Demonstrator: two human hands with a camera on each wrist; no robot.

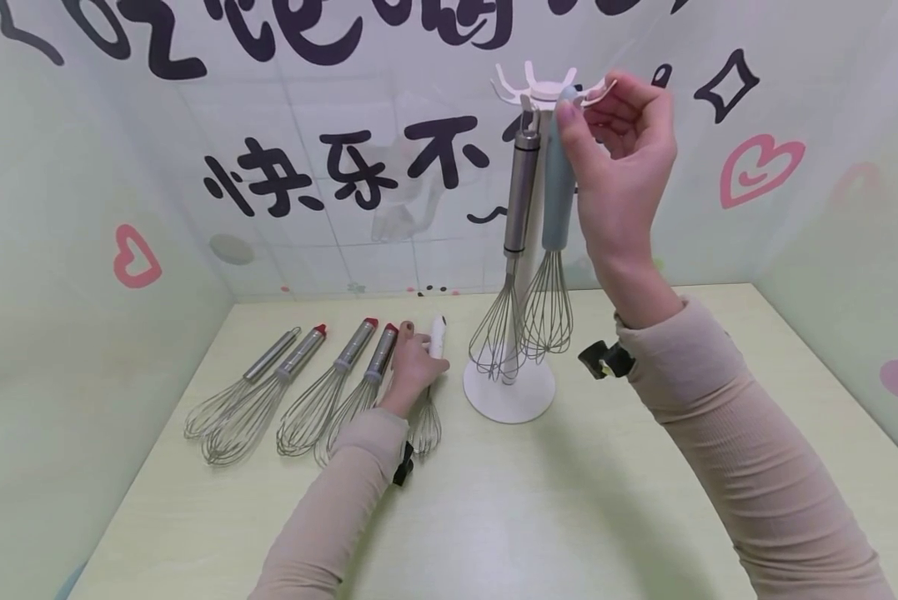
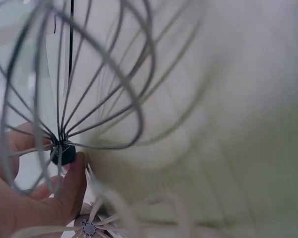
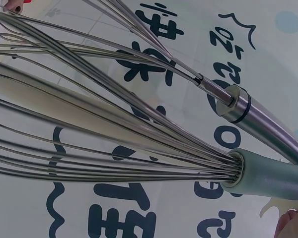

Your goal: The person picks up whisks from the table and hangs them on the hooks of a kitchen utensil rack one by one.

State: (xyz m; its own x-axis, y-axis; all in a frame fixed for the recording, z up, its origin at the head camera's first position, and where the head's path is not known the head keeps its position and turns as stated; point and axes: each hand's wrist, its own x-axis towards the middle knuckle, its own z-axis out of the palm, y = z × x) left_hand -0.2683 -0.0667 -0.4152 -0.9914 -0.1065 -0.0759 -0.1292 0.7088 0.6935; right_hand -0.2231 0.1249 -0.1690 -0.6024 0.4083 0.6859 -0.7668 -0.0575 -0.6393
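A whisk with a pale blue handle (image 1: 559, 196) hangs upright at the white rack's hooked top (image 1: 546, 90). My right hand (image 1: 629, 150) pinches the upper end of that handle, thumb in front, fingers by a hook. Beside it a steel-handled whisk (image 1: 521, 192) hangs from another hook; both show in the right wrist view, wires of the blue one (image 3: 114, 134) nearest. Down on the table, my left hand (image 1: 413, 371) holds a white-handled whisk (image 1: 438, 333) between thumb and fingers. In the left wrist view its wire loops (image 2: 134, 99) fan out from a dark collar.
Several steel-handled whisks (image 1: 354, 343), some with red ends, lie in a row left of my left hand. The rack's round white base (image 1: 509, 404) stands on the pale table (image 1: 494, 517). A printed sheet with dark lettering (image 1: 261, 179) covers the back wall.
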